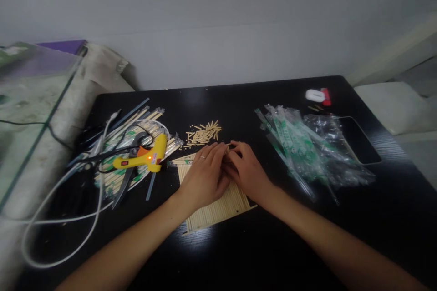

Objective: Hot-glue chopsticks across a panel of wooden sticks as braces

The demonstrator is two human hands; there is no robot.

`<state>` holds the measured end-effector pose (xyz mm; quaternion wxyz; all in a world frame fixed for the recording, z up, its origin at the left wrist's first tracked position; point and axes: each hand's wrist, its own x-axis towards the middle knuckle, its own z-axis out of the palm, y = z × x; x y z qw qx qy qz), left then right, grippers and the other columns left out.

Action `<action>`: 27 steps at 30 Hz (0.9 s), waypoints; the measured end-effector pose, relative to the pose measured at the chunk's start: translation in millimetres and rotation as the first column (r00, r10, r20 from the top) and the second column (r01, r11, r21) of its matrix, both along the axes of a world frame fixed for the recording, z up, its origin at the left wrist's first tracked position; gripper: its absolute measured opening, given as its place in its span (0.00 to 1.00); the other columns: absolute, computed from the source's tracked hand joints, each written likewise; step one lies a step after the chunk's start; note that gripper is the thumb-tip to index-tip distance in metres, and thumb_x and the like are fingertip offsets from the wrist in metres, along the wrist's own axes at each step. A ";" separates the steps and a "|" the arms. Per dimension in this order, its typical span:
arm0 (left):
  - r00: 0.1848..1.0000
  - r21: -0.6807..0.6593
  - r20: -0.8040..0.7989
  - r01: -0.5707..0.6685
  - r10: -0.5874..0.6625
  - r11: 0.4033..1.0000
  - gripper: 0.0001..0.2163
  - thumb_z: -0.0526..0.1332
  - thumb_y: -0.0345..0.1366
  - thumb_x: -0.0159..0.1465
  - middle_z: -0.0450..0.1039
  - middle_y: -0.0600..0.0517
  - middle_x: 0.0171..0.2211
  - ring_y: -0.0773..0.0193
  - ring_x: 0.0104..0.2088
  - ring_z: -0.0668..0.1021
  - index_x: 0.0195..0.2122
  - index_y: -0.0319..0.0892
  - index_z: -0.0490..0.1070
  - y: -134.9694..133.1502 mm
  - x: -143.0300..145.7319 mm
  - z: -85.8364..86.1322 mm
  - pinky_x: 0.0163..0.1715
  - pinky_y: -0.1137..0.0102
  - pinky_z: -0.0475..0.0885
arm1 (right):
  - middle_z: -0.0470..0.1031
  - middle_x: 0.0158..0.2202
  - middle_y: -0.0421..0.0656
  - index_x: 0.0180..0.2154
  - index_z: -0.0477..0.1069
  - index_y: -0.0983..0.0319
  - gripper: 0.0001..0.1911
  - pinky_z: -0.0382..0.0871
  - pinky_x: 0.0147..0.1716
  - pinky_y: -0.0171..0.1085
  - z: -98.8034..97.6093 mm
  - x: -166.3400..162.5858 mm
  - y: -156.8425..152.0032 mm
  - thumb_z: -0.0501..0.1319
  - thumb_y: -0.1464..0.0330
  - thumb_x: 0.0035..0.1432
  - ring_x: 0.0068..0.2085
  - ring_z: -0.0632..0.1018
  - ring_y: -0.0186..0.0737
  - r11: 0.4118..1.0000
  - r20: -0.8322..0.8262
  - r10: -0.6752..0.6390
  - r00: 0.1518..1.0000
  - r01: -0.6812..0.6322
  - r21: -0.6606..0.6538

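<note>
A flat panel of thin wooden sticks point(218, 211), set side by side, lies on the black table. My left hand point(205, 175), with a ring on one finger, rests over the panel with its fingers bent together towards the far right edge. Close against it, my right hand point(247, 168) is closed on the panel's far right part, its thumb and fingers curled. The fingertips of both hands meet there and partly hide one another. Just beyond the hands is a heap of short cut stick pieces point(205, 134). A wrapped stick packet point(184, 162) lies across the panel's far left corner.
To the left, a yellow glue gun point(145, 157) with a lit orange light lies on wrapped sticks, among dark-handled cutters point(123, 186) and a looped white cable point(97, 216). On the right are clear, green-printed wrappers point(300, 145), a phone point(360, 141) and a white case point(314, 95).
</note>
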<state>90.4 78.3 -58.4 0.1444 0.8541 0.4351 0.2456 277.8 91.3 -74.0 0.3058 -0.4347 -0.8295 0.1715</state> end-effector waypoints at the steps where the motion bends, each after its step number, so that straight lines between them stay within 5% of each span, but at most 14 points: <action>1: 1.000 0.002 -0.003 0.001 -0.001 1.000 0.33 0.59 0.28 0.61 0.69 0.35 0.64 0.41 0.67 0.70 0.69 0.36 0.55 0.0 0.0 0.3 0.66 0.41 0.67 | 0.69 0.45 0.48 0.47 0.74 0.58 0.07 0.75 0.58 0.62 -0.3 0.0 0.1 0.59 0.71 0.71 0.59 0.73 0.58 1.000 0.001 0.000 1.000 0.000 0.001; 27: 0.999 -0.006 -0.036 0.010 -0.010 1.000 0.29 0.59 0.29 0.61 0.70 0.34 0.64 0.41 0.67 0.70 0.65 0.34 0.64 0.2 -0.2 2.3 0.67 0.42 0.66 | 0.69 0.45 0.50 0.44 0.74 0.60 0.05 0.74 0.58 0.61 0.7 -0.8 -0.8 0.59 0.71 0.70 0.60 0.73 0.58 1.000 -0.002 -0.004 1.000 0.004 -0.017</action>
